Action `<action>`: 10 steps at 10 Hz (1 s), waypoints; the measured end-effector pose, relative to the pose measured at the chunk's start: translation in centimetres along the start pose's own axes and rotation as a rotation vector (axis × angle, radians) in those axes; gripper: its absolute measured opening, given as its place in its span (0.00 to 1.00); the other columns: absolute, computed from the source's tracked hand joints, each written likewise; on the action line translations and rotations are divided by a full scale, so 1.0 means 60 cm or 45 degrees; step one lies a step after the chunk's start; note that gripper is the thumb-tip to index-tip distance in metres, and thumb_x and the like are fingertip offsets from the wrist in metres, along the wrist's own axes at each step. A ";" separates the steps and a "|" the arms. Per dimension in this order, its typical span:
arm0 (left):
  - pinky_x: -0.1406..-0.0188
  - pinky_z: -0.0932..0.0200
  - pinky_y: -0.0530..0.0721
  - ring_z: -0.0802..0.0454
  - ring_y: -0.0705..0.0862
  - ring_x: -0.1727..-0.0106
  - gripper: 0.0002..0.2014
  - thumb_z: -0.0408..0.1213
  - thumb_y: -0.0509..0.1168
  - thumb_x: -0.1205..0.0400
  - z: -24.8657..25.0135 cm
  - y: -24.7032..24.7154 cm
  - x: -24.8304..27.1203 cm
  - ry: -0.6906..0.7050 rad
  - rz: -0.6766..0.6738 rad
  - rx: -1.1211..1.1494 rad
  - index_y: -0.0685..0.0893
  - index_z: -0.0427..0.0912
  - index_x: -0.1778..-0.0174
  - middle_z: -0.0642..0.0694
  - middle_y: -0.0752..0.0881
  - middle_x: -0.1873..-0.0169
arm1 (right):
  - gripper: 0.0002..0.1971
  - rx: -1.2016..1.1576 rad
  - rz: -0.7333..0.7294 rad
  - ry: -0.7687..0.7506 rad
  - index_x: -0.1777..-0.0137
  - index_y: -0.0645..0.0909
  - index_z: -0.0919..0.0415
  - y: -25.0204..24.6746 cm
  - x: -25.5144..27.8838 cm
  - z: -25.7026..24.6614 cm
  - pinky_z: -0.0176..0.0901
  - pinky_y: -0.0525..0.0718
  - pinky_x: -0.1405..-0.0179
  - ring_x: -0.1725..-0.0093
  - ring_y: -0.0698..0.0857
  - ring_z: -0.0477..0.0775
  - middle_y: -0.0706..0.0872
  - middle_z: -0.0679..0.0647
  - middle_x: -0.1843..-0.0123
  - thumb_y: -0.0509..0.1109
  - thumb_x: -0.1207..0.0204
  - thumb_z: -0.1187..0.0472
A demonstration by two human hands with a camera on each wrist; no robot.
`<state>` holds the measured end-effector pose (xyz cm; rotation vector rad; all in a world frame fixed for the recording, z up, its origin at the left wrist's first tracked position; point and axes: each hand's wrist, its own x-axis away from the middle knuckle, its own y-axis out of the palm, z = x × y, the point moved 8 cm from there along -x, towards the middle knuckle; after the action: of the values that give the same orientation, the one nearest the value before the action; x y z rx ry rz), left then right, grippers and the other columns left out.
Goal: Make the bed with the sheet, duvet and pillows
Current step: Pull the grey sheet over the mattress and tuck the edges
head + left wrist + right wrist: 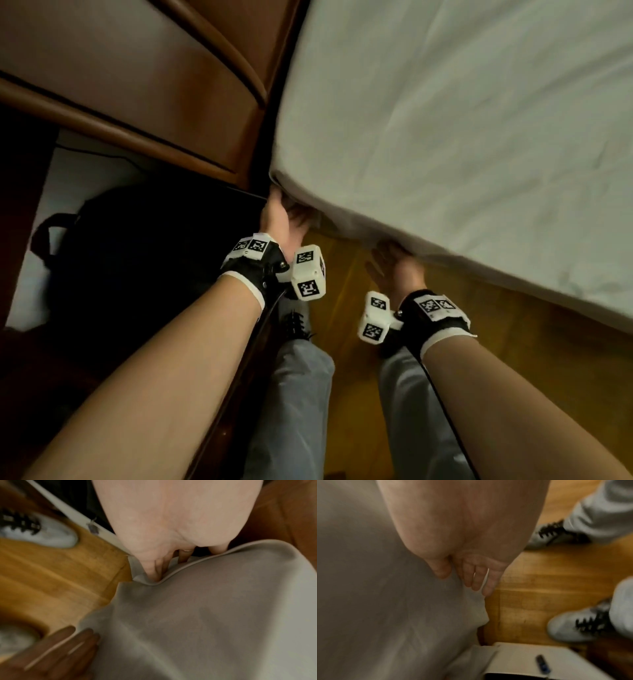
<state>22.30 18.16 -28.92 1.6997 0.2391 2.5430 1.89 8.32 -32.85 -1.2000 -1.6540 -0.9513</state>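
Pale sheet stretched over mattress corner beside wooden headboard, left hand fingers hooked around its hem, right hand fingers straight against its hanging side, above wooden floor.

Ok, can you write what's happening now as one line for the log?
step: tucking sheet at bed corner | left hand: fingers under sheet edge | right hand: flat on the sheet's side | duvet, pillows: not in view

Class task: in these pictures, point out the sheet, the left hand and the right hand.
sheet (462, 144): head view, flat top.
left hand (282, 219): head view, back of hand.
right hand (394, 270): head view, back of hand.
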 end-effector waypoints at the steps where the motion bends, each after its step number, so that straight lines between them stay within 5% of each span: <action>1: 0.34 0.39 0.78 0.41 0.81 0.53 0.23 0.61 0.61 0.20 -0.013 0.003 -0.028 -0.004 -0.055 0.130 0.81 0.42 0.57 0.41 0.80 0.61 | 0.18 -0.560 0.064 0.107 0.29 0.74 0.67 -0.026 -0.037 0.004 0.58 0.73 0.28 0.28 0.77 0.65 0.74 0.64 0.22 0.53 0.16 0.65; 2: 0.31 0.37 0.76 0.37 0.83 0.40 0.30 0.64 0.66 0.25 -0.026 -0.003 -0.040 -0.003 -0.155 0.163 0.82 0.37 0.46 0.35 0.83 0.44 | 0.19 -0.800 0.071 0.106 0.29 0.72 0.69 -0.040 -0.036 0.012 0.59 0.71 0.23 0.26 0.76 0.67 0.76 0.66 0.26 0.54 0.16 0.63; 3: 0.32 0.34 0.77 0.35 0.82 0.34 0.36 0.66 0.65 0.25 -0.030 -0.006 -0.043 -0.027 -0.177 0.142 0.80 0.36 0.36 0.33 0.81 0.34 | 0.13 -0.857 -0.025 0.007 0.44 0.80 0.68 -0.039 -0.016 0.006 0.61 0.75 0.25 0.33 0.82 0.66 0.84 0.63 0.41 0.56 0.15 0.61; 4: 0.33 0.31 0.77 0.34 0.83 0.35 0.37 0.67 0.65 0.25 -0.024 -0.005 -0.042 -0.004 -0.211 0.162 0.79 0.38 0.32 0.33 0.82 0.35 | 0.12 -1.018 -0.108 -0.028 0.49 0.83 0.65 -0.030 -0.007 0.002 0.64 0.77 0.27 0.32 0.83 0.66 0.87 0.62 0.47 0.59 0.18 0.60; 5: 0.32 0.30 0.76 0.33 0.83 0.34 0.35 0.64 0.66 0.24 -0.038 -0.004 -0.041 -0.007 -0.270 0.260 0.79 0.37 0.33 0.33 0.82 0.34 | 0.12 -1.144 -0.169 -0.036 0.49 0.83 0.63 -0.017 -0.016 0.005 0.62 0.75 0.26 0.31 0.82 0.64 0.87 0.61 0.45 0.58 0.20 0.60; 6: 0.31 0.33 0.76 0.36 0.82 0.33 0.35 0.64 0.65 0.23 -0.056 0.009 -0.035 -0.037 -0.324 0.342 0.78 0.40 0.30 0.36 0.82 0.33 | 0.22 -1.194 -0.240 -0.055 0.30 0.77 0.62 -0.010 -0.013 -0.005 0.64 0.71 0.23 0.29 0.81 0.66 0.81 0.61 0.28 0.57 0.22 0.59; 8: 0.21 0.39 0.63 0.41 0.71 0.23 0.33 0.66 0.45 0.17 -0.054 0.072 -0.021 -0.076 -0.563 0.383 0.69 0.48 0.23 0.43 0.72 0.24 | 0.26 -1.153 -0.448 -0.189 0.33 0.75 0.59 -0.007 0.011 -0.056 0.67 0.73 0.26 0.28 0.81 0.67 0.81 0.59 0.32 0.64 0.34 0.59; 9: 0.20 0.33 0.56 0.54 0.62 0.17 0.28 0.72 0.39 0.20 -0.052 0.039 -0.036 -0.280 -0.413 0.213 0.50 0.77 0.22 0.68 0.73 0.26 | 0.23 -1.109 -0.362 -0.148 0.30 0.78 0.58 -0.003 0.002 -0.055 0.68 0.73 0.27 0.30 0.82 0.68 0.84 0.61 0.31 0.60 0.25 0.53; 10: 0.28 0.32 0.71 0.34 0.82 0.35 0.26 0.64 0.43 0.16 -0.077 0.028 -0.043 -0.289 -0.392 0.085 0.63 0.65 0.22 0.66 0.80 0.33 | 0.22 -1.081 -0.296 -0.128 0.35 0.80 0.61 0.001 -0.003 -0.049 0.68 0.74 0.28 0.32 0.84 0.69 0.85 0.64 0.32 0.59 0.21 0.48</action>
<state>19.06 15.72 -32.72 1.7950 0.5293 2.1283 2.55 5.55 -31.98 -1.6251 -1.5148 -1.8803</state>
